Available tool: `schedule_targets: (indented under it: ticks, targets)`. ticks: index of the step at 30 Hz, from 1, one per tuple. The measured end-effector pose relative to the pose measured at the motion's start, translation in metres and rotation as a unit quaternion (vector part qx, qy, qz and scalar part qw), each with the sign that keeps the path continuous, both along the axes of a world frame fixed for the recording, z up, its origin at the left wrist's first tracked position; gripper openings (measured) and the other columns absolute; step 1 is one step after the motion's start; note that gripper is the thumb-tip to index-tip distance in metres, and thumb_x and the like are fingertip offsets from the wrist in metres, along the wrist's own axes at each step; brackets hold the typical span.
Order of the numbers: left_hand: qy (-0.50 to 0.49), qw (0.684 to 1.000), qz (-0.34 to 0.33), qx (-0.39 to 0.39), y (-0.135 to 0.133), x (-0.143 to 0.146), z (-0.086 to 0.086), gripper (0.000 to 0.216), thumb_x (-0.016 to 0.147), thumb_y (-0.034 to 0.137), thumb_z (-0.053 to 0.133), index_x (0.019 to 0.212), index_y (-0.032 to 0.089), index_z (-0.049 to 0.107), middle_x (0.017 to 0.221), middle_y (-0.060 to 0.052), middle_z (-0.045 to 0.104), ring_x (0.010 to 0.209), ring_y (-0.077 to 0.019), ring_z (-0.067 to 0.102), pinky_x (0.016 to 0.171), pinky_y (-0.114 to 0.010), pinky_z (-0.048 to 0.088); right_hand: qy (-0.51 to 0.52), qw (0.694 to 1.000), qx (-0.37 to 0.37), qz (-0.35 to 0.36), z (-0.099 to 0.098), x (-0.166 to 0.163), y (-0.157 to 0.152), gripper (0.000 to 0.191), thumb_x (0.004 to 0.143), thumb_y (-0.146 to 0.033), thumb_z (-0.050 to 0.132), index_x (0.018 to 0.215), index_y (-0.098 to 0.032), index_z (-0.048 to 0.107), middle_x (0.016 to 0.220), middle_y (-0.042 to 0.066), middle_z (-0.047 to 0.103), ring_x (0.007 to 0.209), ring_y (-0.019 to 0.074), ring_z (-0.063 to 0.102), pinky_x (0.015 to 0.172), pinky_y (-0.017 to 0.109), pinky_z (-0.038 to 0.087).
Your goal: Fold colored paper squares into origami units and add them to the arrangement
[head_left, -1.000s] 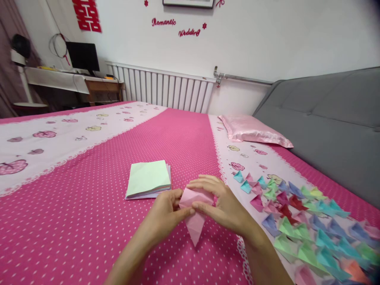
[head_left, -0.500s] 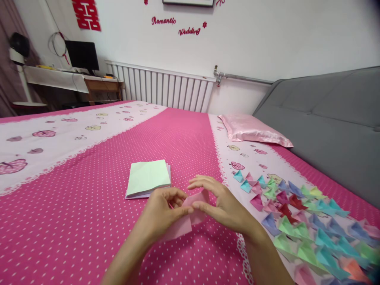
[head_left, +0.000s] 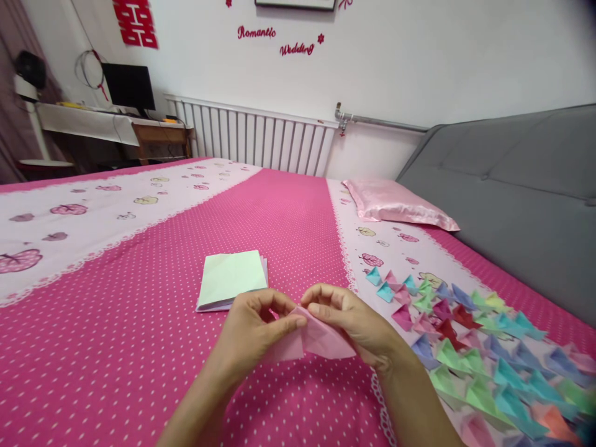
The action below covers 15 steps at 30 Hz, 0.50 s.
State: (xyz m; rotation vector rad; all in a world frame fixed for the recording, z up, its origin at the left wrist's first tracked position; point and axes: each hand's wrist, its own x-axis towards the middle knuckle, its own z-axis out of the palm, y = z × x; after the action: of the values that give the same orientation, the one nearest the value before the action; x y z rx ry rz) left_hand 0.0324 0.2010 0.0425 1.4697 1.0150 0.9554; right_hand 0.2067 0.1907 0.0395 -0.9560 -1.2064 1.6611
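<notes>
Pink paper (head_left: 328,340), thin and partly folded, sits between the two hands, in front of the person and just above the spotted bedspread (head_left: 139,354), nearer than the stack of paper (head_left: 233,272) and to the left of the rows of folded paper pieces (head_left: 474,363). It should weigh next to nothing and bend at a light push, a bit stiffer along its creases where the layers double up, and it probably won't slip much against dry skin. The likely trouble is a crumpled corner or a small tear if it's pulled hard, so the best hold seems to be a light pinch close to a crease, thumb on one face and fingers behind, leaving the loose flaps free. The left hand (head_left: 254,320) is closed to a pinch, the thumb lying flat on the near face by the upper middle of the paper and the first finger bent over behind it. The right hand (head_left: 352,315) is nearly closed too, fingers curled inward and the thumb pressed near the top edge, close beside the left thumb; the paper's right end runs under its palm, and how the lower fingers touch it I can't tell
</notes>
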Motion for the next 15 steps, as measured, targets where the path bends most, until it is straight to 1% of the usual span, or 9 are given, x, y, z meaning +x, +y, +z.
schedule_targets:
  ticks: [3,4,7,8,9,12,15]
  targets:
    - [-0.029,0.999,0.008,-0.019,-0.0003,0.0019,-0.0008,0.020,0.063,0.032,0.070,0.069,0.015,0.063,0.063,-0.002,0.061,0.052,-0.0099,0.052,0.048,-0.020,0.041,0.002,1.000,-0.024,0.012,-0.0002,-0.0025,-0.0005,0.022,0.071,-0.032,0.066,0.086,-0.019,0.057,0.082,0.000,0.057,0.066,0.0097,0.055,0.060,0.022,0.042]
    - [-0.039,0.999,0.010,-0.029,-0.0004,0.0025,-0.0008,0.022,0.062,0.031,0.071,0.075,0.016,0.063,0.063,-0.001,0.061,0.052,-0.0095,0.052,0.048,-0.020,0.041,0.002,0.999,-0.031,0.016,-0.0005,-0.0031,-0.0005,0.023,0.070,-0.032,0.067,0.086,-0.019,0.057,0.081,0.000,0.058,0.065,0.0098,0.055,0.059,0.022,0.042]
    - [-0.071,0.996,0.005,-0.052,-0.0010,0.0032,0.0003,0.037,0.061,0.029,0.073,0.095,0.019,0.063,0.063,0.002,0.059,0.053,-0.0087,0.051,0.049,-0.020,0.041,0.003,0.999,-0.040,0.026,-0.0019,-0.0041,-0.0001,0.024,0.069,-0.033,0.068,0.083,-0.018,0.056,0.079,0.000,0.059,0.063,0.0100,0.055,0.056,0.021,0.040]
    - [-0.076,0.995,-0.001,-0.058,-0.0013,0.0032,0.0008,0.037,0.061,0.029,0.072,0.096,0.019,0.063,0.065,0.001,0.060,0.054,-0.0089,0.052,0.050,-0.020,0.042,0.004,0.999,-0.044,0.029,-0.0023,-0.0043,0.0002,0.024,0.069,-0.034,0.068,0.083,-0.018,0.056,0.078,0.000,0.060,0.063,0.0098,0.055,0.056,0.021,0.040]
    - [-0.078,0.995,-0.009,-0.063,-0.0017,0.0030,0.0013,0.035,0.062,0.029,0.071,0.094,0.018,0.064,0.067,0.000,0.061,0.055,-0.0094,0.053,0.051,-0.021,0.042,0.005,0.998,-0.048,0.030,-0.0026,-0.0044,0.0005,0.024,0.069,-0.034,0.068,0.082,-0.018,0.056,0.076,0.000,0.060,0.061,0.0093,0.055,0.055,0.021,0.040]
    - [-0.078,0.994,-0.018,-0.076,-0.0025,0.0027,0.0024,0.021,0.065,0.031,0.069,0.079,0.015,0.067,0.070,-0.004,0.064,0.057,-0.0113,0.055,0.052,-0.023,0.043,0.008,0.999,-0.047,0.025,-0.0012,-0.0046,0.0008,0.023,0.071,-0.037,0.065,0.080,-0.016,0.058,0.074,0.000,0.060,0.061,0.0089,0.055,0.057,0.021,0.040]
    - [-0.082,0.994,0.019,-0.069,-0.0014,0.0038,0.0011,0.018,0.064,0.031,0.069,0.070,0.014,0.064,0.064,-0.002,0.062,0.053,-0.0098,0.053,0.049,-0.021,0.041,-0.007,1.000,-0.007,0.023,0.0041,-0.0049,-0.0011,0.030,0.078,-0.044,0.055,0.083,-0.015,0.062,0.075,0.003,0.062,0.067,0.0116,0.057,0.063,0.024,0.043]
